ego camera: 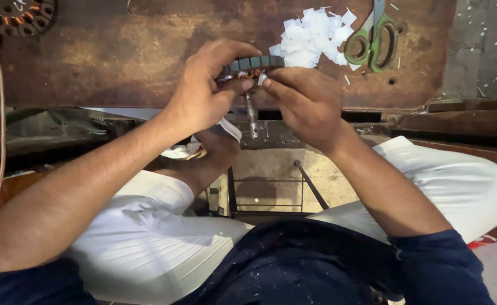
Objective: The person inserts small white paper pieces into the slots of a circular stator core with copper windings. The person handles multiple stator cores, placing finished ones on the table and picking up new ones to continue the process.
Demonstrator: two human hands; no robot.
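Holding: the left hand [200,93] grips a round stator ring [254,63] with dark segments on its rim; thumb below, fingers curled over the top edge.
Right hand: the right hand [307,101] is closed in a pinch on a small white paper slip [262,79], pressed against the side of the stator ring that faces the left hand's thumb.
Stator ring place: it is between the two hands, touching both, raised above the near edge of the rusty bench [118,56].
Under the hands: a thin metal shaft [252,116] hangs down from the ring, just below the fingertips of both hands.
Beyond the right hand: a heap of white paper pieces [310,36] lies on the bench, close behind the ring.
Further right of that hand: scissors with green handles [372,39] lie beside the heap, touching its edge.
Far from the left hand: a second wound stator [20,17] with copper coils sits at the far left corner of the bench, partly out of view.
Below the left wrist: a foot [211,155] rests there; what lies under it I cannot tell.
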